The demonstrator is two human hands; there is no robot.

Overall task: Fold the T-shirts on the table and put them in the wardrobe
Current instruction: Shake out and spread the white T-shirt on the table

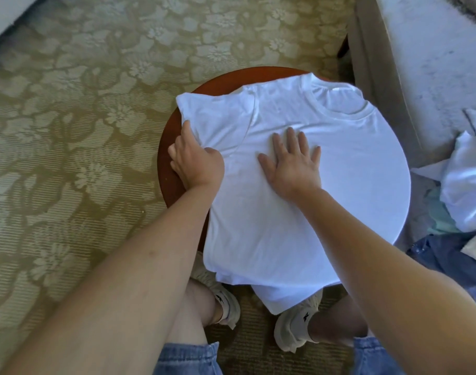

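A white T-shirt (326,169) lies spread over a small round brown table (169,169), collar toward the far right, hem hanging off the near edge. Its left sleeve sticks out at the far left. My left hand (196,163) grips the shirt's left side just below that sleeve, fingers curled around the fabric edge. Flat on the chest of the shirt rests my right hand (293,161), palm down with fingers spread, holding nothing.
A heap of white, pale green and blue clothes (458,196) lies at the right. A grey upholstered piece of furniture (431,63) stands behind it. Patterned carpet (69,131) covers the floor to the left. My feet in shoes (293,328) are under the table.
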